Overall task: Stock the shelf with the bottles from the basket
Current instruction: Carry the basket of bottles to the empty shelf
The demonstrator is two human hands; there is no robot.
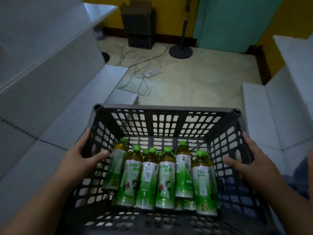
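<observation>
We have a single view, from a head-worn wide-angle camera looking forward and steeply down. It sits close above the dark slotted basket (166, 111), whose near rim runs off the bottom edge of the picture. Both forearms enter from the bottom corners; the left hand (81, 157) and right hand (250, 160) frame the basket's side walls. Beyond the far rim we see the floor (203, 78) reaching back to the yellow wall (169, 12). Straight lines bow near the picture's edges.

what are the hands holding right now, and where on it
Both hands hold the grey basket by its side walls: left hand on the left rim, right hand on the right, thumbs inside. The green bottles are untouched.
</observation>
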